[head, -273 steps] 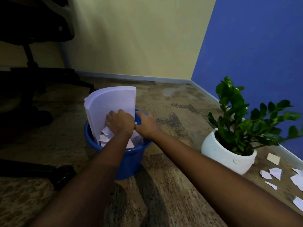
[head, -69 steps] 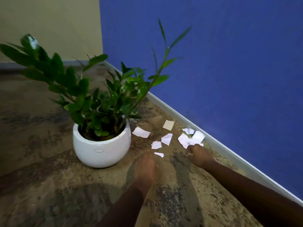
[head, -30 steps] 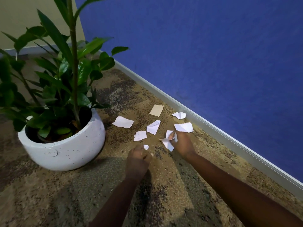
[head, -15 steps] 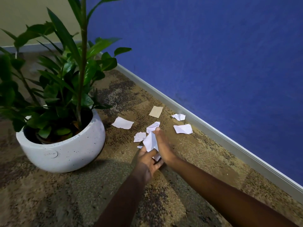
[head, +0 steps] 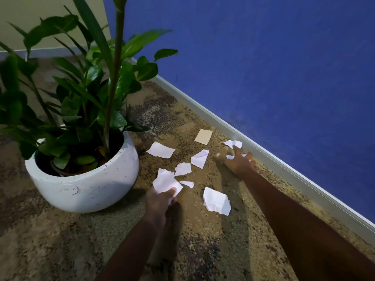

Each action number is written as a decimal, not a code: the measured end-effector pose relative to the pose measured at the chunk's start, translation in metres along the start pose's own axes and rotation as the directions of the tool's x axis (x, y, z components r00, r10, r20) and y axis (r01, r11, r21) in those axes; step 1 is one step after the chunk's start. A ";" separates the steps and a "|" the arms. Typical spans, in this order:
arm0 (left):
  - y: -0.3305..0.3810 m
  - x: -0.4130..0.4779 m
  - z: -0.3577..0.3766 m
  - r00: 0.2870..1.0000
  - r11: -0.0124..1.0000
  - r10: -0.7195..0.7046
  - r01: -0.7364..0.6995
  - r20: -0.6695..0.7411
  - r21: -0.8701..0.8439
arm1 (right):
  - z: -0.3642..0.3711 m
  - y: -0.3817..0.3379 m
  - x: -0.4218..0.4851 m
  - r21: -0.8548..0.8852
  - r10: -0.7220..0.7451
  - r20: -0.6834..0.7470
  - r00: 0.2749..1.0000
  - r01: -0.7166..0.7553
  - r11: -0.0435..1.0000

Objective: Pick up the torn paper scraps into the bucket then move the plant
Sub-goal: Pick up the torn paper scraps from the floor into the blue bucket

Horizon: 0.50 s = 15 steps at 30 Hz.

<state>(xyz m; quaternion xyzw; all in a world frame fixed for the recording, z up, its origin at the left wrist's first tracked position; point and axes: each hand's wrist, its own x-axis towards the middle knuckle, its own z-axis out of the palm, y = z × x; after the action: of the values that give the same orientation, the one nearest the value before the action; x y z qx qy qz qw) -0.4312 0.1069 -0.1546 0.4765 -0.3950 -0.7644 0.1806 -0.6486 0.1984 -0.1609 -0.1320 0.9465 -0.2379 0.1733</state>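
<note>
Mottled brown carpet floor [head: 203, 250] runs to a pale skirting board [head: 284, 169] under a deep-blue wall [head: 263, 67], w/ a beige wall [head: 30, 21] back left. A green leafy plant [head: 85, 110] in a round white speckled pot [head: 87, 185] stands left. Some torn white paper scraps [head: 216, 200] lie btwn pot & skirting. The left hand [head: 158, 201] grips a bunch of white scraps [head: 164, 181] just beside the pot. The right hand [head: 239, 163], fingers spread & blurred, reaches over scraps near the skirting. Widest carpet stretch lies under both forearms.
</note>
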 end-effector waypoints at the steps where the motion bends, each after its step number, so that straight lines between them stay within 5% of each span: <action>1: 0.000 0.001 -0.004 1.000 1.000 0.003 -0.002 -0.005 0.006 | 0.001 -0.008 0.003 0.042 -0.038 0.064 0.997 0.036 0.998; 8: -0.001 0.000 -0.008 0.999 0.997 -0.040 0.041 0.016 -0.065 | 0.049 -0.082 -0.015 -0.178 -0.224 0.443 0.868 0.330 0.927; 15: 0.000 -0.005 -0.016 1.000 1.000 -0.023 0.023 0.014 -0.008 | 0.059 -0.074 -0.075 -0.374 -0.464 0.421 0.779 0.615 0.694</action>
<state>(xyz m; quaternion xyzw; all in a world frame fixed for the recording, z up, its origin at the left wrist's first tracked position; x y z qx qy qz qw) -0.4147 0.1036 -0.1553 0.4749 -0.3877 -0.7713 0.1711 -0.5454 0.1367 -0.1529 -0.4805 0.8552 -0.0067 0.1939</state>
